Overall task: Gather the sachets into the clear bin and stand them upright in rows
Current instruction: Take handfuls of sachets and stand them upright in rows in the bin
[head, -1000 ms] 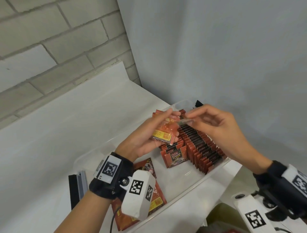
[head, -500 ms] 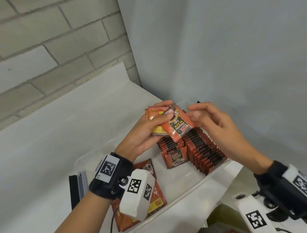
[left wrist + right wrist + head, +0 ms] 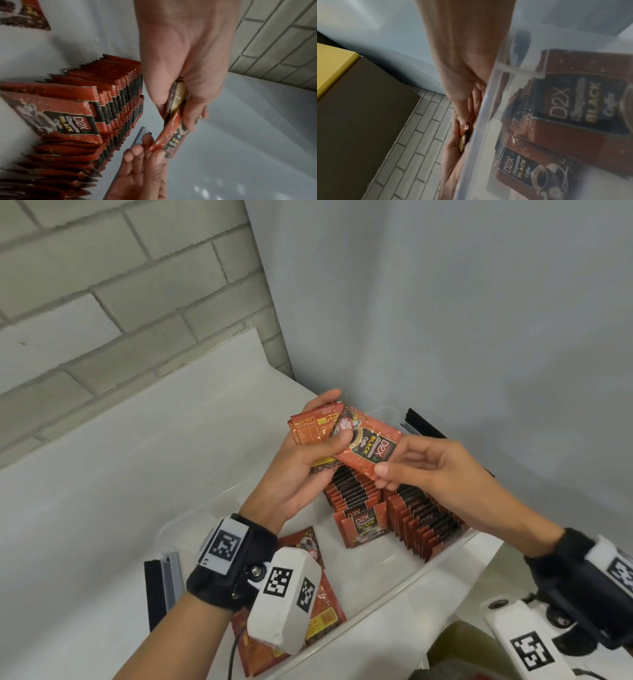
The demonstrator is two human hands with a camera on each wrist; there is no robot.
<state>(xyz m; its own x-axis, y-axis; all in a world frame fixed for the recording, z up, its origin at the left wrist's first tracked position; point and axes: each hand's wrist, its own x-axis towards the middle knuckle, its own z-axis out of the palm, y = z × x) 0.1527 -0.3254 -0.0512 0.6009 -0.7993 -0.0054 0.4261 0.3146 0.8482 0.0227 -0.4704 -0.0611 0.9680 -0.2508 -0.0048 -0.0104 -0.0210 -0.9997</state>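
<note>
My left hand (image 3: 301, 463) is up over the bin (image 3: 455, 556), fingers curled round a small stack of sachets (image 3: 310, 429), thumb pressed on top. They're red foil packs with a black panel reading D2X Black Coffee and a cup of coffee printed on the front; one back shows an orange table. The top sachet (image 3: 368, 448) angles off to the right, face up, and my right hand (image 3: 431, 467) pinches its lower corner between thumb and fingertips.

Below my hands, two rows (image 3: 404, 508) stand upright in the bin's right half, packed front to back. Loose sachets (image 3: 325, 607) lie flat at the left end, partly under my wrist camera.

From the left wrist, I see the stack edge-on in my grip, and the serrated tops of the rows (image 3: 106, 108) plainly. The right wrist looks through the bin's clear wall (image 3: 488, 108) at the labels, and catches a yellow-topped box (image 3: 335, 65) outside that the head view barely shows.
</note>
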